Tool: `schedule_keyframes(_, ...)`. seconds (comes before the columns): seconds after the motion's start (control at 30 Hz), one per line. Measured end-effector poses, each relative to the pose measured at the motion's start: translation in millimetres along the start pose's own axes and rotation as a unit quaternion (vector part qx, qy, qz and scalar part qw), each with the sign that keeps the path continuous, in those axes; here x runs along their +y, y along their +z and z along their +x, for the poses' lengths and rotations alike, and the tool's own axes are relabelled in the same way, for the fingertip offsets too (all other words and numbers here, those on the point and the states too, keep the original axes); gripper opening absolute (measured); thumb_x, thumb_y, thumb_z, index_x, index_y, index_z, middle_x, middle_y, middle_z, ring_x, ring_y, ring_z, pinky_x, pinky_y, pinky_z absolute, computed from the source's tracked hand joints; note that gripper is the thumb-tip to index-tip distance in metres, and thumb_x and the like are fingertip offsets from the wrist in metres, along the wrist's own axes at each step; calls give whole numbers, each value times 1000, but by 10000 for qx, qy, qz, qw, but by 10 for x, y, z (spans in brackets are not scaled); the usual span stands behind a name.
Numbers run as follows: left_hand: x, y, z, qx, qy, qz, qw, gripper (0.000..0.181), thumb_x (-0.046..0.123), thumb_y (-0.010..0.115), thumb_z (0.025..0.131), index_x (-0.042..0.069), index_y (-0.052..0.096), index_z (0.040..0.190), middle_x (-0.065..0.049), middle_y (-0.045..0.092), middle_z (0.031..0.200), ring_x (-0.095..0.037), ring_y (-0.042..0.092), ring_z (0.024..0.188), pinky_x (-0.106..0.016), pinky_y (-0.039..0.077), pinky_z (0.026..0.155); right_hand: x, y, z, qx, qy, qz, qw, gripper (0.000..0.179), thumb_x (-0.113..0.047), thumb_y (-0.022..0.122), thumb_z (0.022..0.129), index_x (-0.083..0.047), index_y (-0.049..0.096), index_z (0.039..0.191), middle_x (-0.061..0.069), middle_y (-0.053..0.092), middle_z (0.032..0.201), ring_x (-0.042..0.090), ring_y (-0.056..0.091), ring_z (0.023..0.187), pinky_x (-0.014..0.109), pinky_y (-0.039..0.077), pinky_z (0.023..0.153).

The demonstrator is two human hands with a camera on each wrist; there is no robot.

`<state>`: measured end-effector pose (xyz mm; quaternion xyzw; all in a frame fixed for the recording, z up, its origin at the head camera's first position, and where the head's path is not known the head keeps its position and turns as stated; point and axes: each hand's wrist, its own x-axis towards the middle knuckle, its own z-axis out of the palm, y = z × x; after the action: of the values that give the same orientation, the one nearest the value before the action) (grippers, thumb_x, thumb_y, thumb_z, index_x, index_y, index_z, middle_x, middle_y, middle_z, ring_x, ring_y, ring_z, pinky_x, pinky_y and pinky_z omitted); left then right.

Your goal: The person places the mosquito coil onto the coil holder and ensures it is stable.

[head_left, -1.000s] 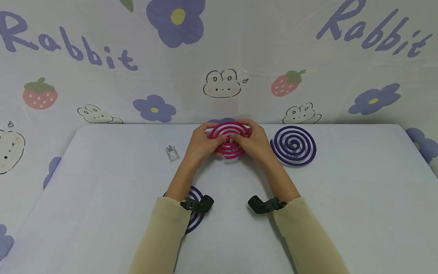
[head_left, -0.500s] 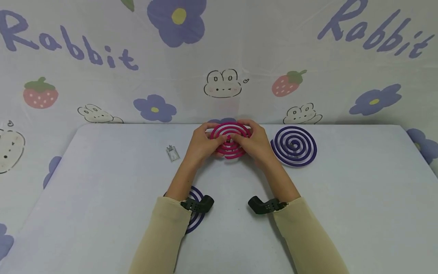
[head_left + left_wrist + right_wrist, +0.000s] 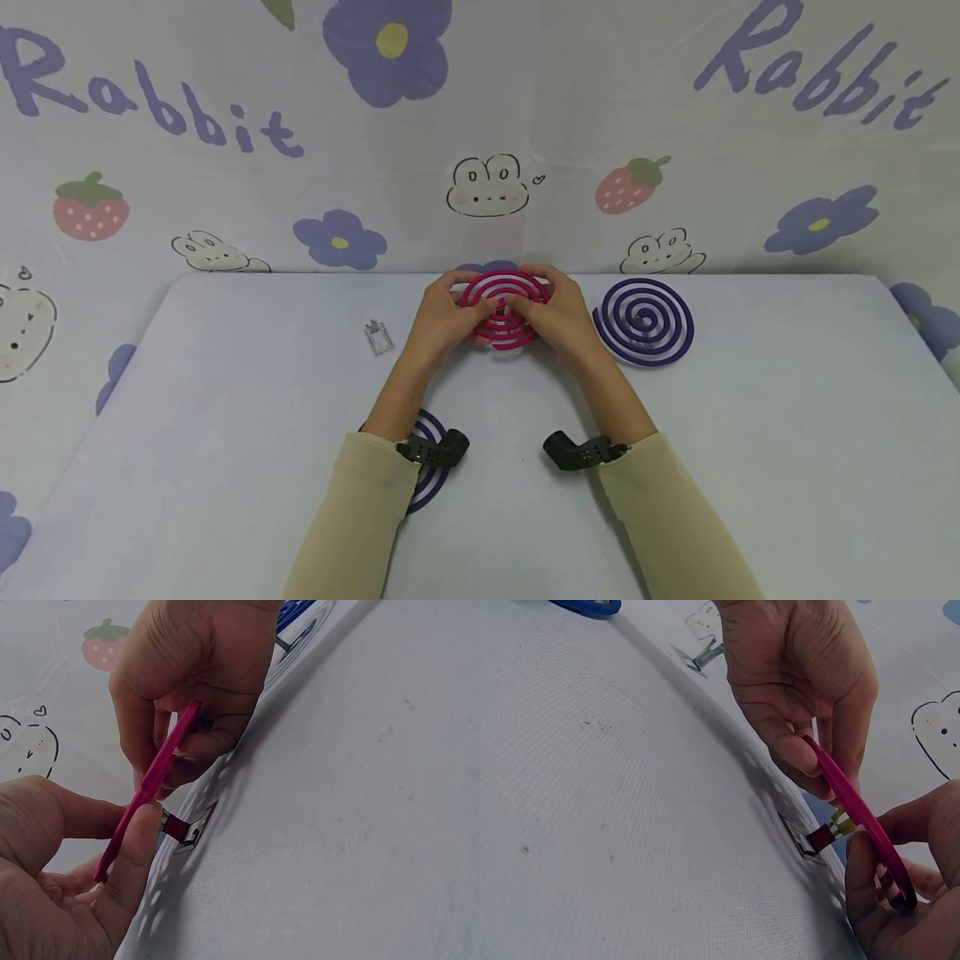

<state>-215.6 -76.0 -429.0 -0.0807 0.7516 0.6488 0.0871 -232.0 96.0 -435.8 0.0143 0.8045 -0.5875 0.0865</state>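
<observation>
A pink mosquito coil [image 3: 512, 343] is held between both hands at the table's back middle. My left hand [image 3: 444, 318] grips its left side and my right hand [image 3: 561, 315] its right side, thumbs near the centre. The wrist views show the coil edge-on and tilted, the left hand [image 3: 71, 870] and right hand [image 3: 919, 877] pinching opposite sides. Beneath its centre stands a small metal coil stand [image 3: 802, 840], its flat base on the table. Whether the stand's tip is in the coil's centre, I cannot tell.
To the right lies a dark blue mosquito coil [image 3: 647, 315], raised on a metal stand. Another metal stand [image 3: 378, 337] sits left of the left hand. A second blue coil [image 3: 443, 485] is partly hidden under the left forearm. A printed cloth [image 3: 555, 100] hangs behind the table.
</observation>
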Motion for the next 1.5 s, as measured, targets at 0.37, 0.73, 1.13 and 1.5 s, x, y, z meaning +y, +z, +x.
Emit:
schedule_keyframes(0.37, 11, 0, -13, -25, -69, -62, 10000, 54, 8, 73, 99, 5, 52, 149, -27, 68, 133, -41, 77, 104, -26, 62, 57, -7, -3, 5, -45, 43, 90, 9999, 56, -15, 75, 97, -10, 56, 150, 20, 66, 139, 30, 66, 121, 47, 59, 107)
schedule_keyframes(0.73, 14, 16, -4, -24, -87, -77, 9999, 53, 7, 72, 99, 5, 53, 148, -27, 68, 133, -36, 77, 97, -26, 62, 55, -2, -5, 16, 2, 245, 136, 9996, 55, -15, 74, 97, -12, 58, 150, 20, 69, 136, 26, 67, 114, 34, 62, 96)
schedule_keyframes(1.13, -7, 52, -1, 88, 65, 219, 9997, 52, 6, 71, 99, 4, 53, 148, -27, 70, 128, -25, 74, 78, -26, 61, 53, 1, 6, 12, 116, 190, 166, 9996, 55, -12, 74, 96, -9, 58, 148, 24, 70, 133, 28, 69, 112, 42, 63, 100)
schedule_keyframes(1.5, -7, 49, -17, 173, 331, 652, 9972, 53, 9, 74, 97, 3, 54, 146, -27, 71, 117, -19, 72, 66, -26, 61, 53, 13, -8, 8, 204, -134, -100, 9997, 55, -12, 75, 95, -7, 58, 147, 23, 67, 123, 25, 65, 103, 24, 61, 81)
